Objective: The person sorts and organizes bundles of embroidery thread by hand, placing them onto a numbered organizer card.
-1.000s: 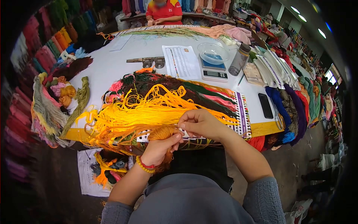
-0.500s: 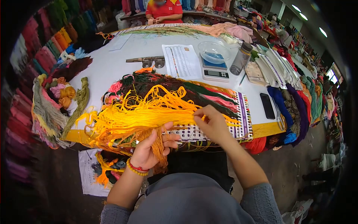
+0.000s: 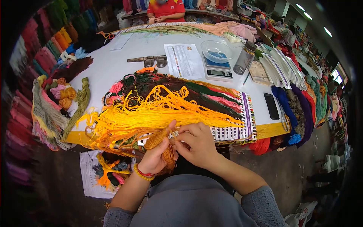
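A golden-brown bundle of thread (image 3: 155, 140) is held up, bunched and tilted, at the near side of the yellow threads (image 3: 151, 113). Its lower part is left hanging in loose strands. The yellow threads are spread out in a long, shiny heap, with some loops curled on top. White cards (image 3: 226, 133) with round holes are seen along the near side of the yellow threads, partly covered.

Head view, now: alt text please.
Left hand grips an orange-brown thread bundle; right hand pinches at its upper end, above the wearer's lap. Beyond, yellow threads fan across a white table, with a digital scale and bottle behind.
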The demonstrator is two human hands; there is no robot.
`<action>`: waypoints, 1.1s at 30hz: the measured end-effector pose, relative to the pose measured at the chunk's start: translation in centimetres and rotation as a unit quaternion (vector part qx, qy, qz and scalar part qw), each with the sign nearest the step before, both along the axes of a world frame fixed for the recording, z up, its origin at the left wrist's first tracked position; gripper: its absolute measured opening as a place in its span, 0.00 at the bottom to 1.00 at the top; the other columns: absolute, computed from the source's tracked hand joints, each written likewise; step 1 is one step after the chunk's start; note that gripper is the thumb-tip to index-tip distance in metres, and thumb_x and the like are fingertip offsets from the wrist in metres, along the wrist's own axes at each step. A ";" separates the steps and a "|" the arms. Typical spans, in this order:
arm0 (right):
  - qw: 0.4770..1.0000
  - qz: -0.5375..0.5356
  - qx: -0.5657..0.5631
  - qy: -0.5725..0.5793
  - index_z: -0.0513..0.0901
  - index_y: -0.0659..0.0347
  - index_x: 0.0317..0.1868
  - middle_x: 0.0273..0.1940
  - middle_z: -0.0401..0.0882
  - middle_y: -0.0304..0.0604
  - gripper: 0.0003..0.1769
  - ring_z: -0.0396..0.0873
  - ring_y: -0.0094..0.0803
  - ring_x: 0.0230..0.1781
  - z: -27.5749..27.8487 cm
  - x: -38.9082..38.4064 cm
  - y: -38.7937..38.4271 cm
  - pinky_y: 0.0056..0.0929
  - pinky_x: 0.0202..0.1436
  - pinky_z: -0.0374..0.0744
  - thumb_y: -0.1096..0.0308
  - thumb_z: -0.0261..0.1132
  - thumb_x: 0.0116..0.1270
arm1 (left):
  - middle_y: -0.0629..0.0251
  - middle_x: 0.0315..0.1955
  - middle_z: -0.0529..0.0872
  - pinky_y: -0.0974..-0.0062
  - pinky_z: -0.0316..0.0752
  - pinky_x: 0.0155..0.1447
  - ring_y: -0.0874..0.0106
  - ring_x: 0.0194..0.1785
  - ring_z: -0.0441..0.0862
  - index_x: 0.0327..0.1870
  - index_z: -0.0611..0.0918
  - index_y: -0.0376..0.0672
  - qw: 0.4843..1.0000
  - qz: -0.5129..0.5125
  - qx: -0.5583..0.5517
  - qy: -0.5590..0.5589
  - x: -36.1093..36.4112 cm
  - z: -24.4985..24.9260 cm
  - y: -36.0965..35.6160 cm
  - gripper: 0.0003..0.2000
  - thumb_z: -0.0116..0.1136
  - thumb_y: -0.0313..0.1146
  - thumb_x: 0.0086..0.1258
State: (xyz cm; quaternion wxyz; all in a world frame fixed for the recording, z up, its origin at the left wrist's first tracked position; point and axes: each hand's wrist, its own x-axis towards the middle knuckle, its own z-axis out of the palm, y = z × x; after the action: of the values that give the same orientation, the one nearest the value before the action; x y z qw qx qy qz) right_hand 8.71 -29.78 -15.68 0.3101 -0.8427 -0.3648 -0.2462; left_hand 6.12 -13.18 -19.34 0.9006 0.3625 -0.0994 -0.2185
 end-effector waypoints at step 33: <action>0.916 -0.074 0.379 0.112 0.75 0.62 0.31 0.21 0.64 0.29 0.09 0.61 0.13 0.17 34.9 16.6 -27.9 0.11 0.20 0.63 0.64 0.57 0.65 | 0.75 0.16 0.68 0.88 0.51 0.13 0.86 0.11 0.55 0.65 0.59 0.53 0.870 0.451 0.148 0.132 -9.3 -6.0 16.3 0.21 0.40 0.32 0.71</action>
State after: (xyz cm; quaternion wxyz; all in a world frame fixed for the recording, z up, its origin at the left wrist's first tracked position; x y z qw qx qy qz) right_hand 25.29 -57.65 19.23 0.6257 -0.7087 -0.1439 -0.2925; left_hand -3.17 3.09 -25.33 0.8419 0.4645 0.2281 0.1532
